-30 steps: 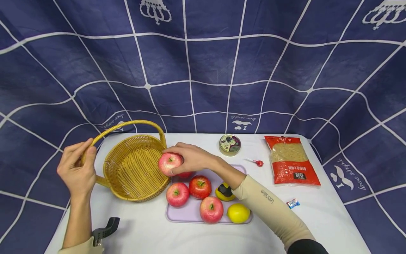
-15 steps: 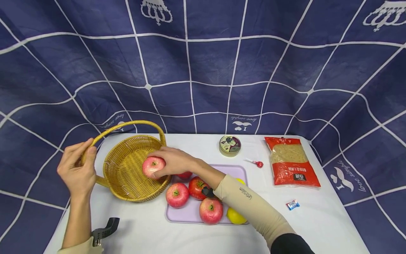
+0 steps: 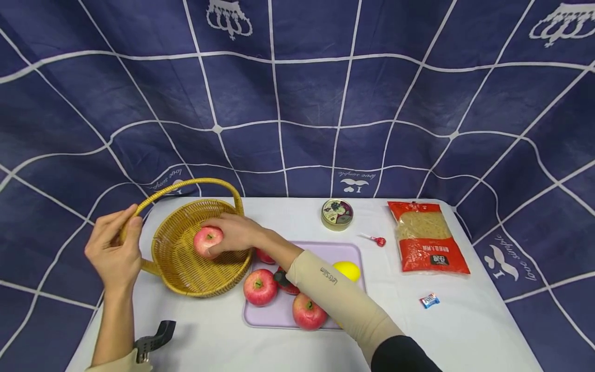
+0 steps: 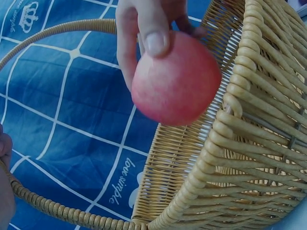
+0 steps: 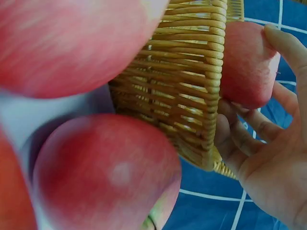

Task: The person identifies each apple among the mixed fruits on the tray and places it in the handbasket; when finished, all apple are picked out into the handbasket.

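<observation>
My left hand grips the tall arched handle of a yellow wicker basket at the left of the table. Over the basket's opening, my right hand holds a pink-red apple between thumb and fingers. The left wrist view shows this apple at the level of the woven rim, with the thumb pressed on it. Beside the basket lies a lilac tray bearing several red apples and a lemon. My right forearm covers part of the tray and some fruit.
A round tin stands at the back of the table, with a red lollipop near it. Farther right lie a red-and-clear food bag and a small blue wrapped candy. A blue checked cloth hangs behind.
My right hand has carried the apple left, from beside the basket's right rim to over its middle. My left hand has stayed on the handle, and the basket has not moved.
</observation>
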Action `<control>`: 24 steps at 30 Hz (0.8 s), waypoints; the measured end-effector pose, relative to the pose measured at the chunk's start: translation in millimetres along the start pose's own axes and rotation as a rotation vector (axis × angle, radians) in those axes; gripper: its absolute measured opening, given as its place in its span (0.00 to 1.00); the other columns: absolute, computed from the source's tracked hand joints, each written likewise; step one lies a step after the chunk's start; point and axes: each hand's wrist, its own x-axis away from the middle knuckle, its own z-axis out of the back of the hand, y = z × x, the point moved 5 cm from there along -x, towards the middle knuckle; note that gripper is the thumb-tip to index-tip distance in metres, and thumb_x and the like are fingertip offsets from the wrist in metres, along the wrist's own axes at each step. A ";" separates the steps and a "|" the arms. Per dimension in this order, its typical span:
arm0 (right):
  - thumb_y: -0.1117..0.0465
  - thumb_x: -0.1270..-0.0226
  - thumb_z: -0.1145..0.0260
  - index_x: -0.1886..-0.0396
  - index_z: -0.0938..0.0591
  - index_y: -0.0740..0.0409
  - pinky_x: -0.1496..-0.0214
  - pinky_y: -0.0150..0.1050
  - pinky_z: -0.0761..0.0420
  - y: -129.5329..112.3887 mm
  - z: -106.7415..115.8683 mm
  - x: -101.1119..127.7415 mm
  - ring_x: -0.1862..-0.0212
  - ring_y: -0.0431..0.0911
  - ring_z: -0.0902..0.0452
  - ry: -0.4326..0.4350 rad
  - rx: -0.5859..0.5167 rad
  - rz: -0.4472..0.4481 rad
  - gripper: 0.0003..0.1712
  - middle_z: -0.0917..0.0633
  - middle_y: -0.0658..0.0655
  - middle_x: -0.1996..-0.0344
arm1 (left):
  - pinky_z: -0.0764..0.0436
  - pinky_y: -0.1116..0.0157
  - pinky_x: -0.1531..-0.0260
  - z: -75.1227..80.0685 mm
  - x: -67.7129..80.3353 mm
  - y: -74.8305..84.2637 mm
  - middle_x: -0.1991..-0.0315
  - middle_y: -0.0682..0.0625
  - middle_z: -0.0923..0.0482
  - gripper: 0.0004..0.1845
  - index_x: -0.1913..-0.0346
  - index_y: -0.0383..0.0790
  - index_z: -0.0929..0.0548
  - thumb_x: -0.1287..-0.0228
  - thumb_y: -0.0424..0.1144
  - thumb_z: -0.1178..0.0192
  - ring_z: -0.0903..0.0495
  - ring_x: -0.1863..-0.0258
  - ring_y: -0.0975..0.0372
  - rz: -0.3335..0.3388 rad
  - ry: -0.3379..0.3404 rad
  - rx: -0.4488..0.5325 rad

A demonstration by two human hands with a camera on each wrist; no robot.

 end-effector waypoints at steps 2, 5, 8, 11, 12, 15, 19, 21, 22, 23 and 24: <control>0.31 0.45 0.30 0.27 0.30 0.30 0.42 0.33 0.26 -1.8 -1.2 -6.4 0.39 0.34 0.30 -0.004 0.005 -0.017 0.44 0.25 0.40 0.39 | 0.28 0.80 0.69 1.1 -0.3 0.0 0.63 0.43 0.15 0.10 0.59 0.23 0.12 0.45 0.23 0.29 0.20 0.61 0.64 0.000 0.003 -0.005; 0.31 0.44 0.30 0.28 0.30 0.29 0.38 0.36 0.27 -5.1 -3.1 -17.0 0.35 0.35 0.32 -0.002 0.004 -0.031 0.43 0.26 0.40 0.36 | 0.29 0.79 0.68 2.5 -1.2 0.7 0.63 0.43 0.15 0.10 0.59 0.23 0.12 0.45 0.23 0.29 0.20 0.61 0.64 0.000 0.008 -0.010; 0.31 0.44 0.30 0.28 0.30 0.29 0.36 0.36 0.28 -8.3 -5.0 -27.0 0.33 0.35 0.33 0.002 -0.001 -0.035 0.43 0.27 0.40 0.34 | 0.28 0.80 0.67 4.1 -1.5 3.1 0.63 0.44 0.15 0.10 0.59 0.23 0.12 0.45 0.23 0.29 0.20 0.61 0.64 0.000 0.011 -0.015; 0.30 0.45 0.30 0.28 0.30 0.30 0.35 0.34 0.29 -10.1 -7.2 -34.9 0.34 0.35 0.32 -0.004 -0.006 -0.034 0.45 0.26 0.39 0.35 | 0.27 0.80 0.67 5.1 -1.0 6.3 0.63 0.46 0.15 0.10 0.59 0.22 0.12 0.44 0.23 0.30 0.20 0.61 0.65 0.001 0.016 -0.015; 0.29 0.46 0.30 0.28 0.30 0.30 0.36 0.34 0.29 -10.2 -7.5 -36.9 0.34 0.35 0.32 -0.006 -0.004 -0.037 0.45 0.26 0.38 0.36 | 0.26 0.80 0.67 4.9 -0.7 7.1 0.63 0.46 0.15 0.10 0.59 0.22 0.13 0.44 0.23 0.30 0.20 0.60 0.64 0.003 0.017 -0.009; 0.30 0.46 0.29 0.28 0.29 0.32 0.35 0.32 0.30 -9.1 -6.8 -41.3 0.34 0.34 0.32 -0.005 -0.011 -0.041 0.45 0.25 0.38 0.36 | 0.27 0.80 0.67 2.9 0.4 8.2 0.63 0.48 0.15 0.10 0.58 0.21 0.13 0.44 0.23 0.30 0.20 0.60 0.64 0.012 0.010 0.001; 0.32 0.44 0.28 0.27 0.30 0.35 0.34 0.29 0.33 -6.4 -5.4 -45.9 0.33 0.34 0.32 -0.002 -0.030 -0.057 0.46 0.24 0.37 0.35 | 0.27 0.79 0.67 -0.5 1.7 8.2 0.62 0.49 0.15 0.10 0.58 0.21 0.13 0.44 0.23 0.30 0.20 0.60 0.64 0.014 -0.002 -0.003; 0.32 0.44 0.28 0.26 0.30 0.35 0.34 0.29 0.32 -5.3 -5.7 -48.2 0.33 0.35 0.32 -0.004 -0.038 -0.072 0.46 0.23 0.38 0.36 | 0.27 0.79 0.66 -1.2 1.9 8.2 0.62 0.49 0.15 0.10 0.58 0.21 0.13 0.43 0.23 0.30 0.20 0.59 0.64 0.009 -0.004 -0.010; 0.31 0.44 0.29 0.26 0.30 0.35 0.34 0.30 0.32 -4.9 -6.3 -49.4 0.33 0.36 0.32 -0.006 -0.036 -0.082 0.46 0.23 0.38 0.36 | 0.27 0.79 0.66 -1.3 2.1 8.4 0.62 0.49 0.15 0.10 0.58 0.21 0.13 0.43 0.23 0.30 0.20 0.59 0.64 0.009 -0.003 -0.007; 0.32 0.44 0.29 0.26 0.30 0.35 0.34 0.30 0.32 -5.1 -7.2 -50.8 0.33 0.36 0.32 -0.006 -0.035 -0.083 0.46 0.23 0.38 0.36 | 0.27 0.79 0.66 -1.1 2.1 8.3 0.62 0.49 0.15 0.10 0.58 0.21 0.13 0.43 0.23 0.30 0.20 0.59 0.64 0.008 0.000 -0.006; 0.32 0.44 0.29 0.27 0.30 0.35 0.34 0.30 0.32 -5.5 -8.4 -52.1 0.33 0.36 0.32 -0.006 -0.035 -0.084 0.45 0.23 0.38 0.36 | 0.27 0.79 0.66 -0.9 2.2 8.4 0.62 0.49 0.15 0.10 0.58 0.21 0.13 0.44 0.23 0.30 0.20 0.59 0.64 0.007 0.003 -0.003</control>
